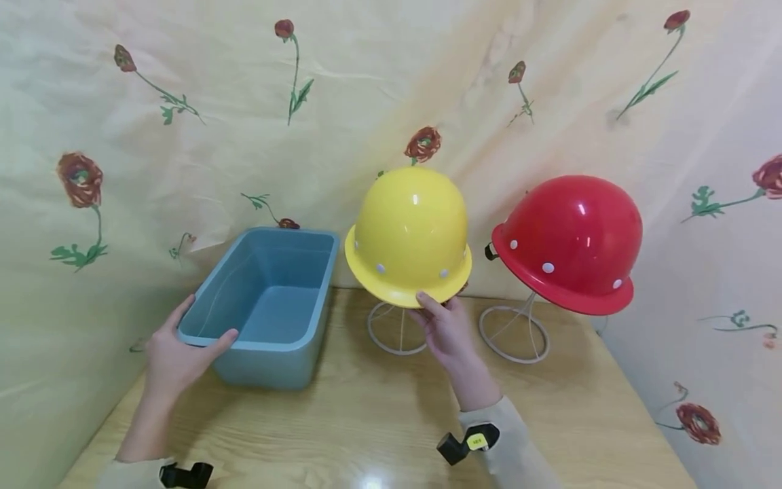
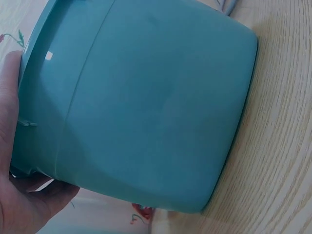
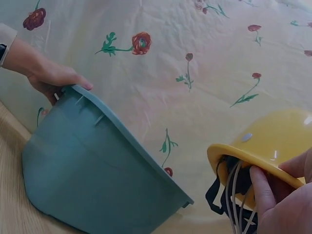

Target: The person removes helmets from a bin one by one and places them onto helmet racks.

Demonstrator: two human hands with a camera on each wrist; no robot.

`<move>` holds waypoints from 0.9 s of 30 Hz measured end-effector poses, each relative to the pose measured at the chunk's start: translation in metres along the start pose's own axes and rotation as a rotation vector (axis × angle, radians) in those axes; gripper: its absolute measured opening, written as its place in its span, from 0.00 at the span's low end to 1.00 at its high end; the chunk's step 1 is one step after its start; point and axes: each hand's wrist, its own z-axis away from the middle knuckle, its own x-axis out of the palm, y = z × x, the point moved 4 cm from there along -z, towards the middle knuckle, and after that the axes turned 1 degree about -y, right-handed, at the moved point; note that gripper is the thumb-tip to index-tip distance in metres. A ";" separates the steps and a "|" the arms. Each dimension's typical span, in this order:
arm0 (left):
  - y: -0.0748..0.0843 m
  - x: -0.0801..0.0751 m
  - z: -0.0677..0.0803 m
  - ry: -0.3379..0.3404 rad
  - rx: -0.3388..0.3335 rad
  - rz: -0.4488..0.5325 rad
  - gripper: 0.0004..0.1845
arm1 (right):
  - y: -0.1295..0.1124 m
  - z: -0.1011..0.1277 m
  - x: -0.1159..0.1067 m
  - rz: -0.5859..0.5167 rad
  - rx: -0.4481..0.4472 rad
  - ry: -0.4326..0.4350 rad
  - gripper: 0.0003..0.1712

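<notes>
Right hand (image 1: 449,329): fingers (image 3: 262,187) curl over the front brim of the yellow hard hat (image 1: 409,234), thumb on top of the brim, the rest tucked under by the straps and stand wires. Solid pinch on the brim. Hat sits on its white wire stand (image 1: 396,331), not visibly lifted yet.

Left hand (image 1: 177,353): fingers wrap the near left corner rim of the blue-grey plastic tub (image 1: 265,312), thumb lying along the front edge. Left wrist view shows the palm against the tub's outer wall (image 2: 156,107). Tub sits on the bench (image 1: 379,414), left of the yellow hat, just beside its stand; nothing inside it as far as the head view shows.

Red hard hat (image 1: 568,241) sits untouched on a second wire stand (image 1: 514,333), right of the yellow one, well apart from both hands.

Status, my read: both grasps made, nothing moved into the tub. If the hats are meant for the tub, the yellow one is at the lift-off stage, red one not started. Looks like early days, most of the work left.
</notes>
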 end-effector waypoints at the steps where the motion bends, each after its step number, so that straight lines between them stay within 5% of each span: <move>1: -0.001 -0.001 0.000 0.004 0.002 0.001 0.54 | 0.002 0.000 0.001 0.005 0.005 -0.002 0.20; 16: -0.002 0.001 -0.006 0.011 -0.007 -0.029 0.55 | 0.004 0.005 0.014 0.087 -0.112 -0.016 0.18; 27: -0.004 0.000 -0.004 0.004 -0.022 -0.016 0.55 | 0.003 0.008 0.011 0.064 -0.096 0.012 0.15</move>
